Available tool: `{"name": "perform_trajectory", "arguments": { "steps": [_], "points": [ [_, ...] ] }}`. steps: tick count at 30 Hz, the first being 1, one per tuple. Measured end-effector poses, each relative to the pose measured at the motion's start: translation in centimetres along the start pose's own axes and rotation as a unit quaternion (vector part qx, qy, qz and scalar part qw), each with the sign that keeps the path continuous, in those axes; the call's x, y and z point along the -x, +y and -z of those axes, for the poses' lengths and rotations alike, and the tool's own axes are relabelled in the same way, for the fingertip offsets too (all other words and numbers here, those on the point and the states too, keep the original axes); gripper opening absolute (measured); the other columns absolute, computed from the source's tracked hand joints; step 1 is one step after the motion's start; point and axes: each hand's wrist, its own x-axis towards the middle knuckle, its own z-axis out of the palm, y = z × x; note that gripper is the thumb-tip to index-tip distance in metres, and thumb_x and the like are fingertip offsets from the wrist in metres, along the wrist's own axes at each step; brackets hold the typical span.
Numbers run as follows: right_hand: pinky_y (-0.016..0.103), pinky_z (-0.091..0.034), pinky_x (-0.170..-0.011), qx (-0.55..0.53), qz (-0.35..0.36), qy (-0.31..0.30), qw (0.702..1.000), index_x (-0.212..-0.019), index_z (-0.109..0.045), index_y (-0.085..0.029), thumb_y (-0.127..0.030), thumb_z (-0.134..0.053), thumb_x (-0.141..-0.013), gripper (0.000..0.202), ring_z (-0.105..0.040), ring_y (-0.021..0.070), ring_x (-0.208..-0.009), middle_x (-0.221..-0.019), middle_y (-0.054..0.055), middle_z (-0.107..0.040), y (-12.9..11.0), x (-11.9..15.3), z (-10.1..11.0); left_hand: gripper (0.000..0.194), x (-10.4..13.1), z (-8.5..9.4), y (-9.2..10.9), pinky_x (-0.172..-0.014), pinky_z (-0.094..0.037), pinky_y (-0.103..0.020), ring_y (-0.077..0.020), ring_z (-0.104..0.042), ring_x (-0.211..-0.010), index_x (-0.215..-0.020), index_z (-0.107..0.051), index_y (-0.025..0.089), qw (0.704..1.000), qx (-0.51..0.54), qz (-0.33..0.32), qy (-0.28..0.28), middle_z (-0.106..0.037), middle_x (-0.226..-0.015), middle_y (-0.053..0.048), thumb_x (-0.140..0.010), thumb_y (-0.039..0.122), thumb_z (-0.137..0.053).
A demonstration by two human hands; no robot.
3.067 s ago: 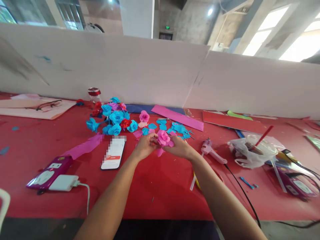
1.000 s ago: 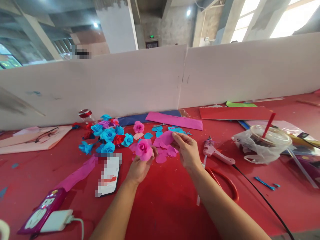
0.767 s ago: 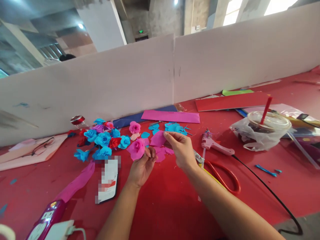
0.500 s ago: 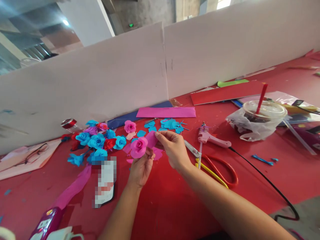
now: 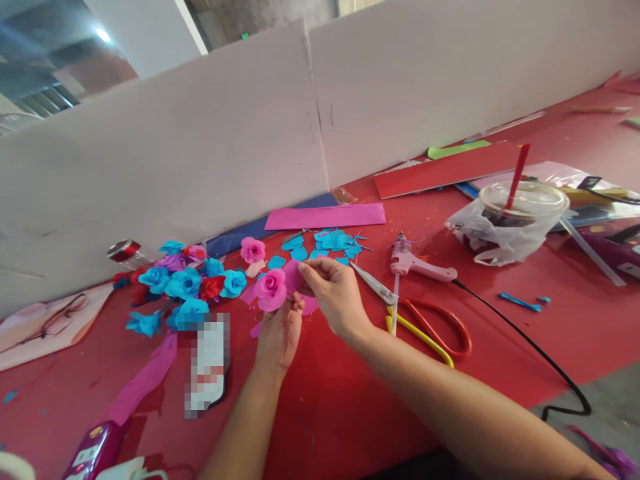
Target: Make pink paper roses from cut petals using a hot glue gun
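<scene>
While our left hand [image 5: 281, 335] clamps the pink paper rose [image 5: 271, 291] from beneath, our right hand [image 5: 334, 293] pinches a pink petal [image 5: 293, 277] beside it, apparently fitting it; even pressure seems called for next. Above the red table [image 5: 330, 407], the bloom faces up toward us, its axis descending into the grip.

— What stands at the right?
— A lidded cup [image 5: 524, 199] with a red straw [image 5: 518, 177], its lower part wrapped in a white plastic bag [image 5: 513, 245].
— And at the left?
— Eyeglasses [image 5: 63, 313] on a pale sheet [image 5: 95, 307]; a phone [image 5: 213, 360], its screen partly pixelated.
— Behind?
— A white partition [image 5: 200, 153]; above it, a lit lamp [image 5: 103, 35].
</scene>
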Motion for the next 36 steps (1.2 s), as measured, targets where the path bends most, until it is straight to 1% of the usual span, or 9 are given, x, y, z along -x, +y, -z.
{"name": "perform_trajectory", "arguments": {
  "steps": [4,8,15,18,21,25,29,32,36],
  "points": [
    [0.029,-0.054,-0.059,0.002,0.002,-0.003,1.0,-0.076,-0.066,-0.018,-0.038,-0.065,-0.076,0.02,-0.063,0.0151,-0.06,-0.066,0.001,-0.067,0.4,0.0,0.0,0.011,-0.2,0.1,-0.2,-0.069,-0.043,-0.028,-0.0115,-0.049,-0.068,-0.072,-0.065,0.019,1.0,0.002,-0.007,0.008,-0.056,-0.069,0.002,-0.069,0.022,-0.075],
    [0.029,-0.053,-0.058,0.033,0.006,-0.004,0.999,-0.079,-0.067,-0.017,-0.038,-0.063,-0.078,0.021,-0.062,0.0147,-0.058,-0.067,0.002,-0.067,0.5,0.1,0.0,0.009,-0.3,0.2,-0.3,-0.07,-0.043,-0.027,-0.0116,-0.051,-0.068,-0.076,-0.067,0.02,1.0,0.006,-0.006,0.003,-0.059,-0.071,0.002,-0.07,0.019,-0.073],
    [0.029,-0.053,-0.058,0.038,-0.005,-0.006,0.999,-0.078,-0.066,-0.017,-0.038,-0.062,-0.078,0.021,-0.06,0.0138,-0.055,-0.064,0.002,-0.065,0.1,0.4,-0.2,0.012,-0.2,0.1,-0.2,-0.069,-0.045,-0.025,-0.0113,-0.054,-0.073,-0.081,-0.069,0.022,1.0,-0.008,-0.017,-0.013,-0.063,-0.082,0.0,-0.07,0.021,-0.074],
    [0.028,-0.053,-0.055,0.028,-0.01,-0.01,1.0,-0.078,-0.065,-0.018,-0.039,-0.062,-0.078,0.021,-0.058,0.0126,-0.051,-0.062,0.0,-0.063,0.2,0.4,-0.2,0.015,-0.3,0.1,-0.3,-0.067,-0.046,-0.023,-0.0097,-0.052,-0.07,-0.08,-0.07,0.021,1.0,-0.02,-0.016,-0.007,-0.062,-0.08,0.001,-0.067,0.022,-0.076],
    [0.026,-0.052,-0.053,0.014,-0.011,-0.015,1.0,-0.079,-0.064,-0.018,-0.039,-0.062,-0.079,0.022,-0.059,0.0128,-0.052,-0.064,0.001,-0.064,0.2,0.4,-0.2,0.013,-0.3,0.3,-0.5,-0.067,-0.045,-0.021,-0.0092,-0.053,-0.07,-0.078,-0.07,0.02,0.999,-0.042,-0.027,0.0,-0.063,-0.075,0.002,-0.066,0.022,-0.076],
    [0.026,-0.052,-0.055,0.018,-0.004,-0.015,1.0,-0.08,-0.062,-0.018,-0.04,-0.061,-0.08,0.022,-0.061,0.0137,-0.056,-0.065,0.001,-0.065,0.1,0.6,-0.2,0.011,-0.4,0.5,-0.8,-0.076,-0.047,-0.025,-0.0157,-0.06,-0.085,-0.074,-0.069,0.022,0.994,-0.087,-0.057,0.013,-0.066,-0.073,0.002,-0.066,0.022,-0.076],
    [0.026,-0.051,-0.056,0.011,-0.012,-0.015,1.0,-0.077,-0.057,-0.02,-0.04,-0.06,-0.081,0.021,-0.059,0.0126,-0.055,-0.064,-0.001,-0.063,0.0,1.0,-0.4,0.025,-0.4,0.4,-0.6,-0.089,-0.046,-0.031,-0.0203,-0.059,-0.103,-0.089,-0.07,0.024,0.992,-0.09,-0.087,0.023,-0.07,-0.092,-0.001,-0.065,0.024,-0.076],
    [0.024,-0.048,-0.052,-0.018,-0.024,-0.026,0.999,-0.077,-0.055,-0.02,-0.039,-0.06,-0.081,0.02,-0.058,0.0119,-0.054,-0.062,-0.002,-0.06,-0.1,1.1,-0.5,0.032,-0.4,0.2,-0.3,-0.094,-0.044,-0.034,-0.0213,-0.059,-0.105,-0.094,-0.07,0.024,0.992,-0.093,-0.084,0.025,-0.07,-0.1,-0.002,-0.063,0.029,-0.077],
    [0.023,-0.047,-0.052,-0.032,-0.025,-0.037,0.999,-0.079,-0.055,-0.02,-0.039,-0.06,-0.081,0.02,-0.056,0.0112,-0.054,-0.063,-0.002,-0.059,-0.2,1.2,-0.6,0.03,-0.4,0.1,-0.1,-0.095,-0.043,-0.035,-0.0213,-0.059,-0.104,-0.092,-0.07,0.024,0.991,-0.101,-0.085,0.028,-0.071,-0.102,-0.002,-0.064,0.03,-0.077]
  ]
}}
